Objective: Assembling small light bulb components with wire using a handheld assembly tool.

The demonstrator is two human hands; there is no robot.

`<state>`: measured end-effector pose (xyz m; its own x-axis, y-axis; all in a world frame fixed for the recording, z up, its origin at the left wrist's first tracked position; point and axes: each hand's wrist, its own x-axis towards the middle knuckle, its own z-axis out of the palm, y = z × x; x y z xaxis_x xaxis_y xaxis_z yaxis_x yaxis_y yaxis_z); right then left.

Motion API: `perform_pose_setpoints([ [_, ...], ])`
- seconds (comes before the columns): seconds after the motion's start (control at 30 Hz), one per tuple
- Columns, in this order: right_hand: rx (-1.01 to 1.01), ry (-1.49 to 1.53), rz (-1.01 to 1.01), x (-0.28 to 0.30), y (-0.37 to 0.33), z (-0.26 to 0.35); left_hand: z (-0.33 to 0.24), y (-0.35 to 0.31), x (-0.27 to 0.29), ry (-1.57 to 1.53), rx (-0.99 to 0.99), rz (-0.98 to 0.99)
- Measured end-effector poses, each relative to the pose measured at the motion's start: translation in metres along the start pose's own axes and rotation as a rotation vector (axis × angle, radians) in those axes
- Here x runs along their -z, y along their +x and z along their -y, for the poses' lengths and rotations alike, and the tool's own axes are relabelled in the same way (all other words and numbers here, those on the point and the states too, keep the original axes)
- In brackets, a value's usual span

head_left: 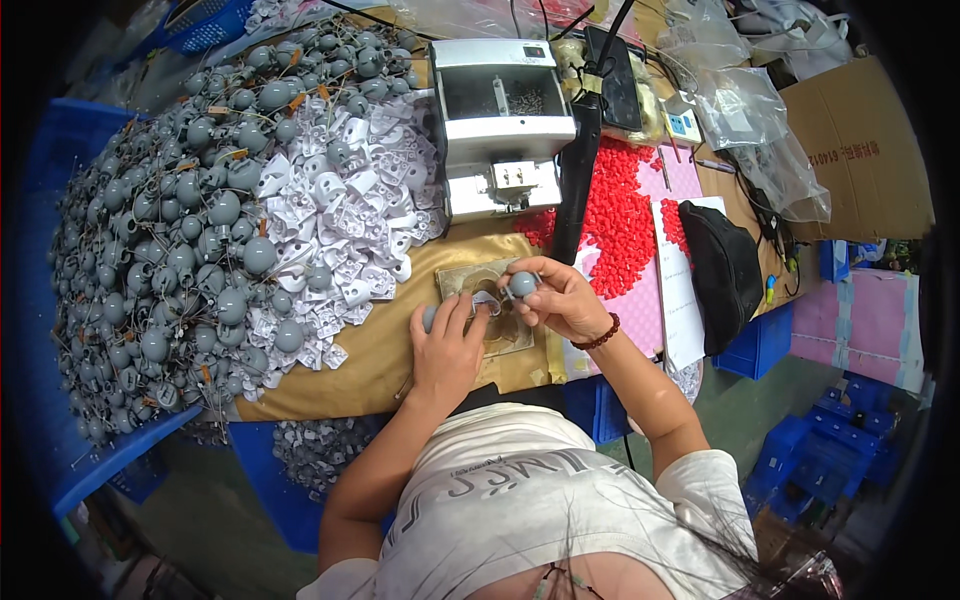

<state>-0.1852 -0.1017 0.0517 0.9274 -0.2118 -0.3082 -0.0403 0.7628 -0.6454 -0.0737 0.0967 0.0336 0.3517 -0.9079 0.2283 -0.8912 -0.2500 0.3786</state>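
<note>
Two hands grasp grey balls (522, 284) beside heaped grey parts (180, 250) and red pieces (615, 215).

Grey balls (180, 240), white plastic pieces (340, 210), red bits (615, 210), black pouch (725, 270), blue crates (760, 345).

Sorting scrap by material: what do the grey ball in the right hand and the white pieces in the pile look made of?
Grey ball: likely matte moulded plastic or rubber; even colour, no shine. White pieces: probably moulded plastic, identical shapes with a slight sheen.
</note>
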Motion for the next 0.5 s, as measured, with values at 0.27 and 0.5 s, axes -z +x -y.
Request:
perform_pose_setpoints([
  [0.27,0.278,-1.194,-0.187,-0.004,0.014,-0.018,0.005,0.0,-0.001,-0.051,-0.011,-0.01],
  [0.5,0.519,-1.595,-0.223,-0.006,0.019,-0.034,0.01,0.004,-0.001,-0.116,-0.001,-0.065],
])
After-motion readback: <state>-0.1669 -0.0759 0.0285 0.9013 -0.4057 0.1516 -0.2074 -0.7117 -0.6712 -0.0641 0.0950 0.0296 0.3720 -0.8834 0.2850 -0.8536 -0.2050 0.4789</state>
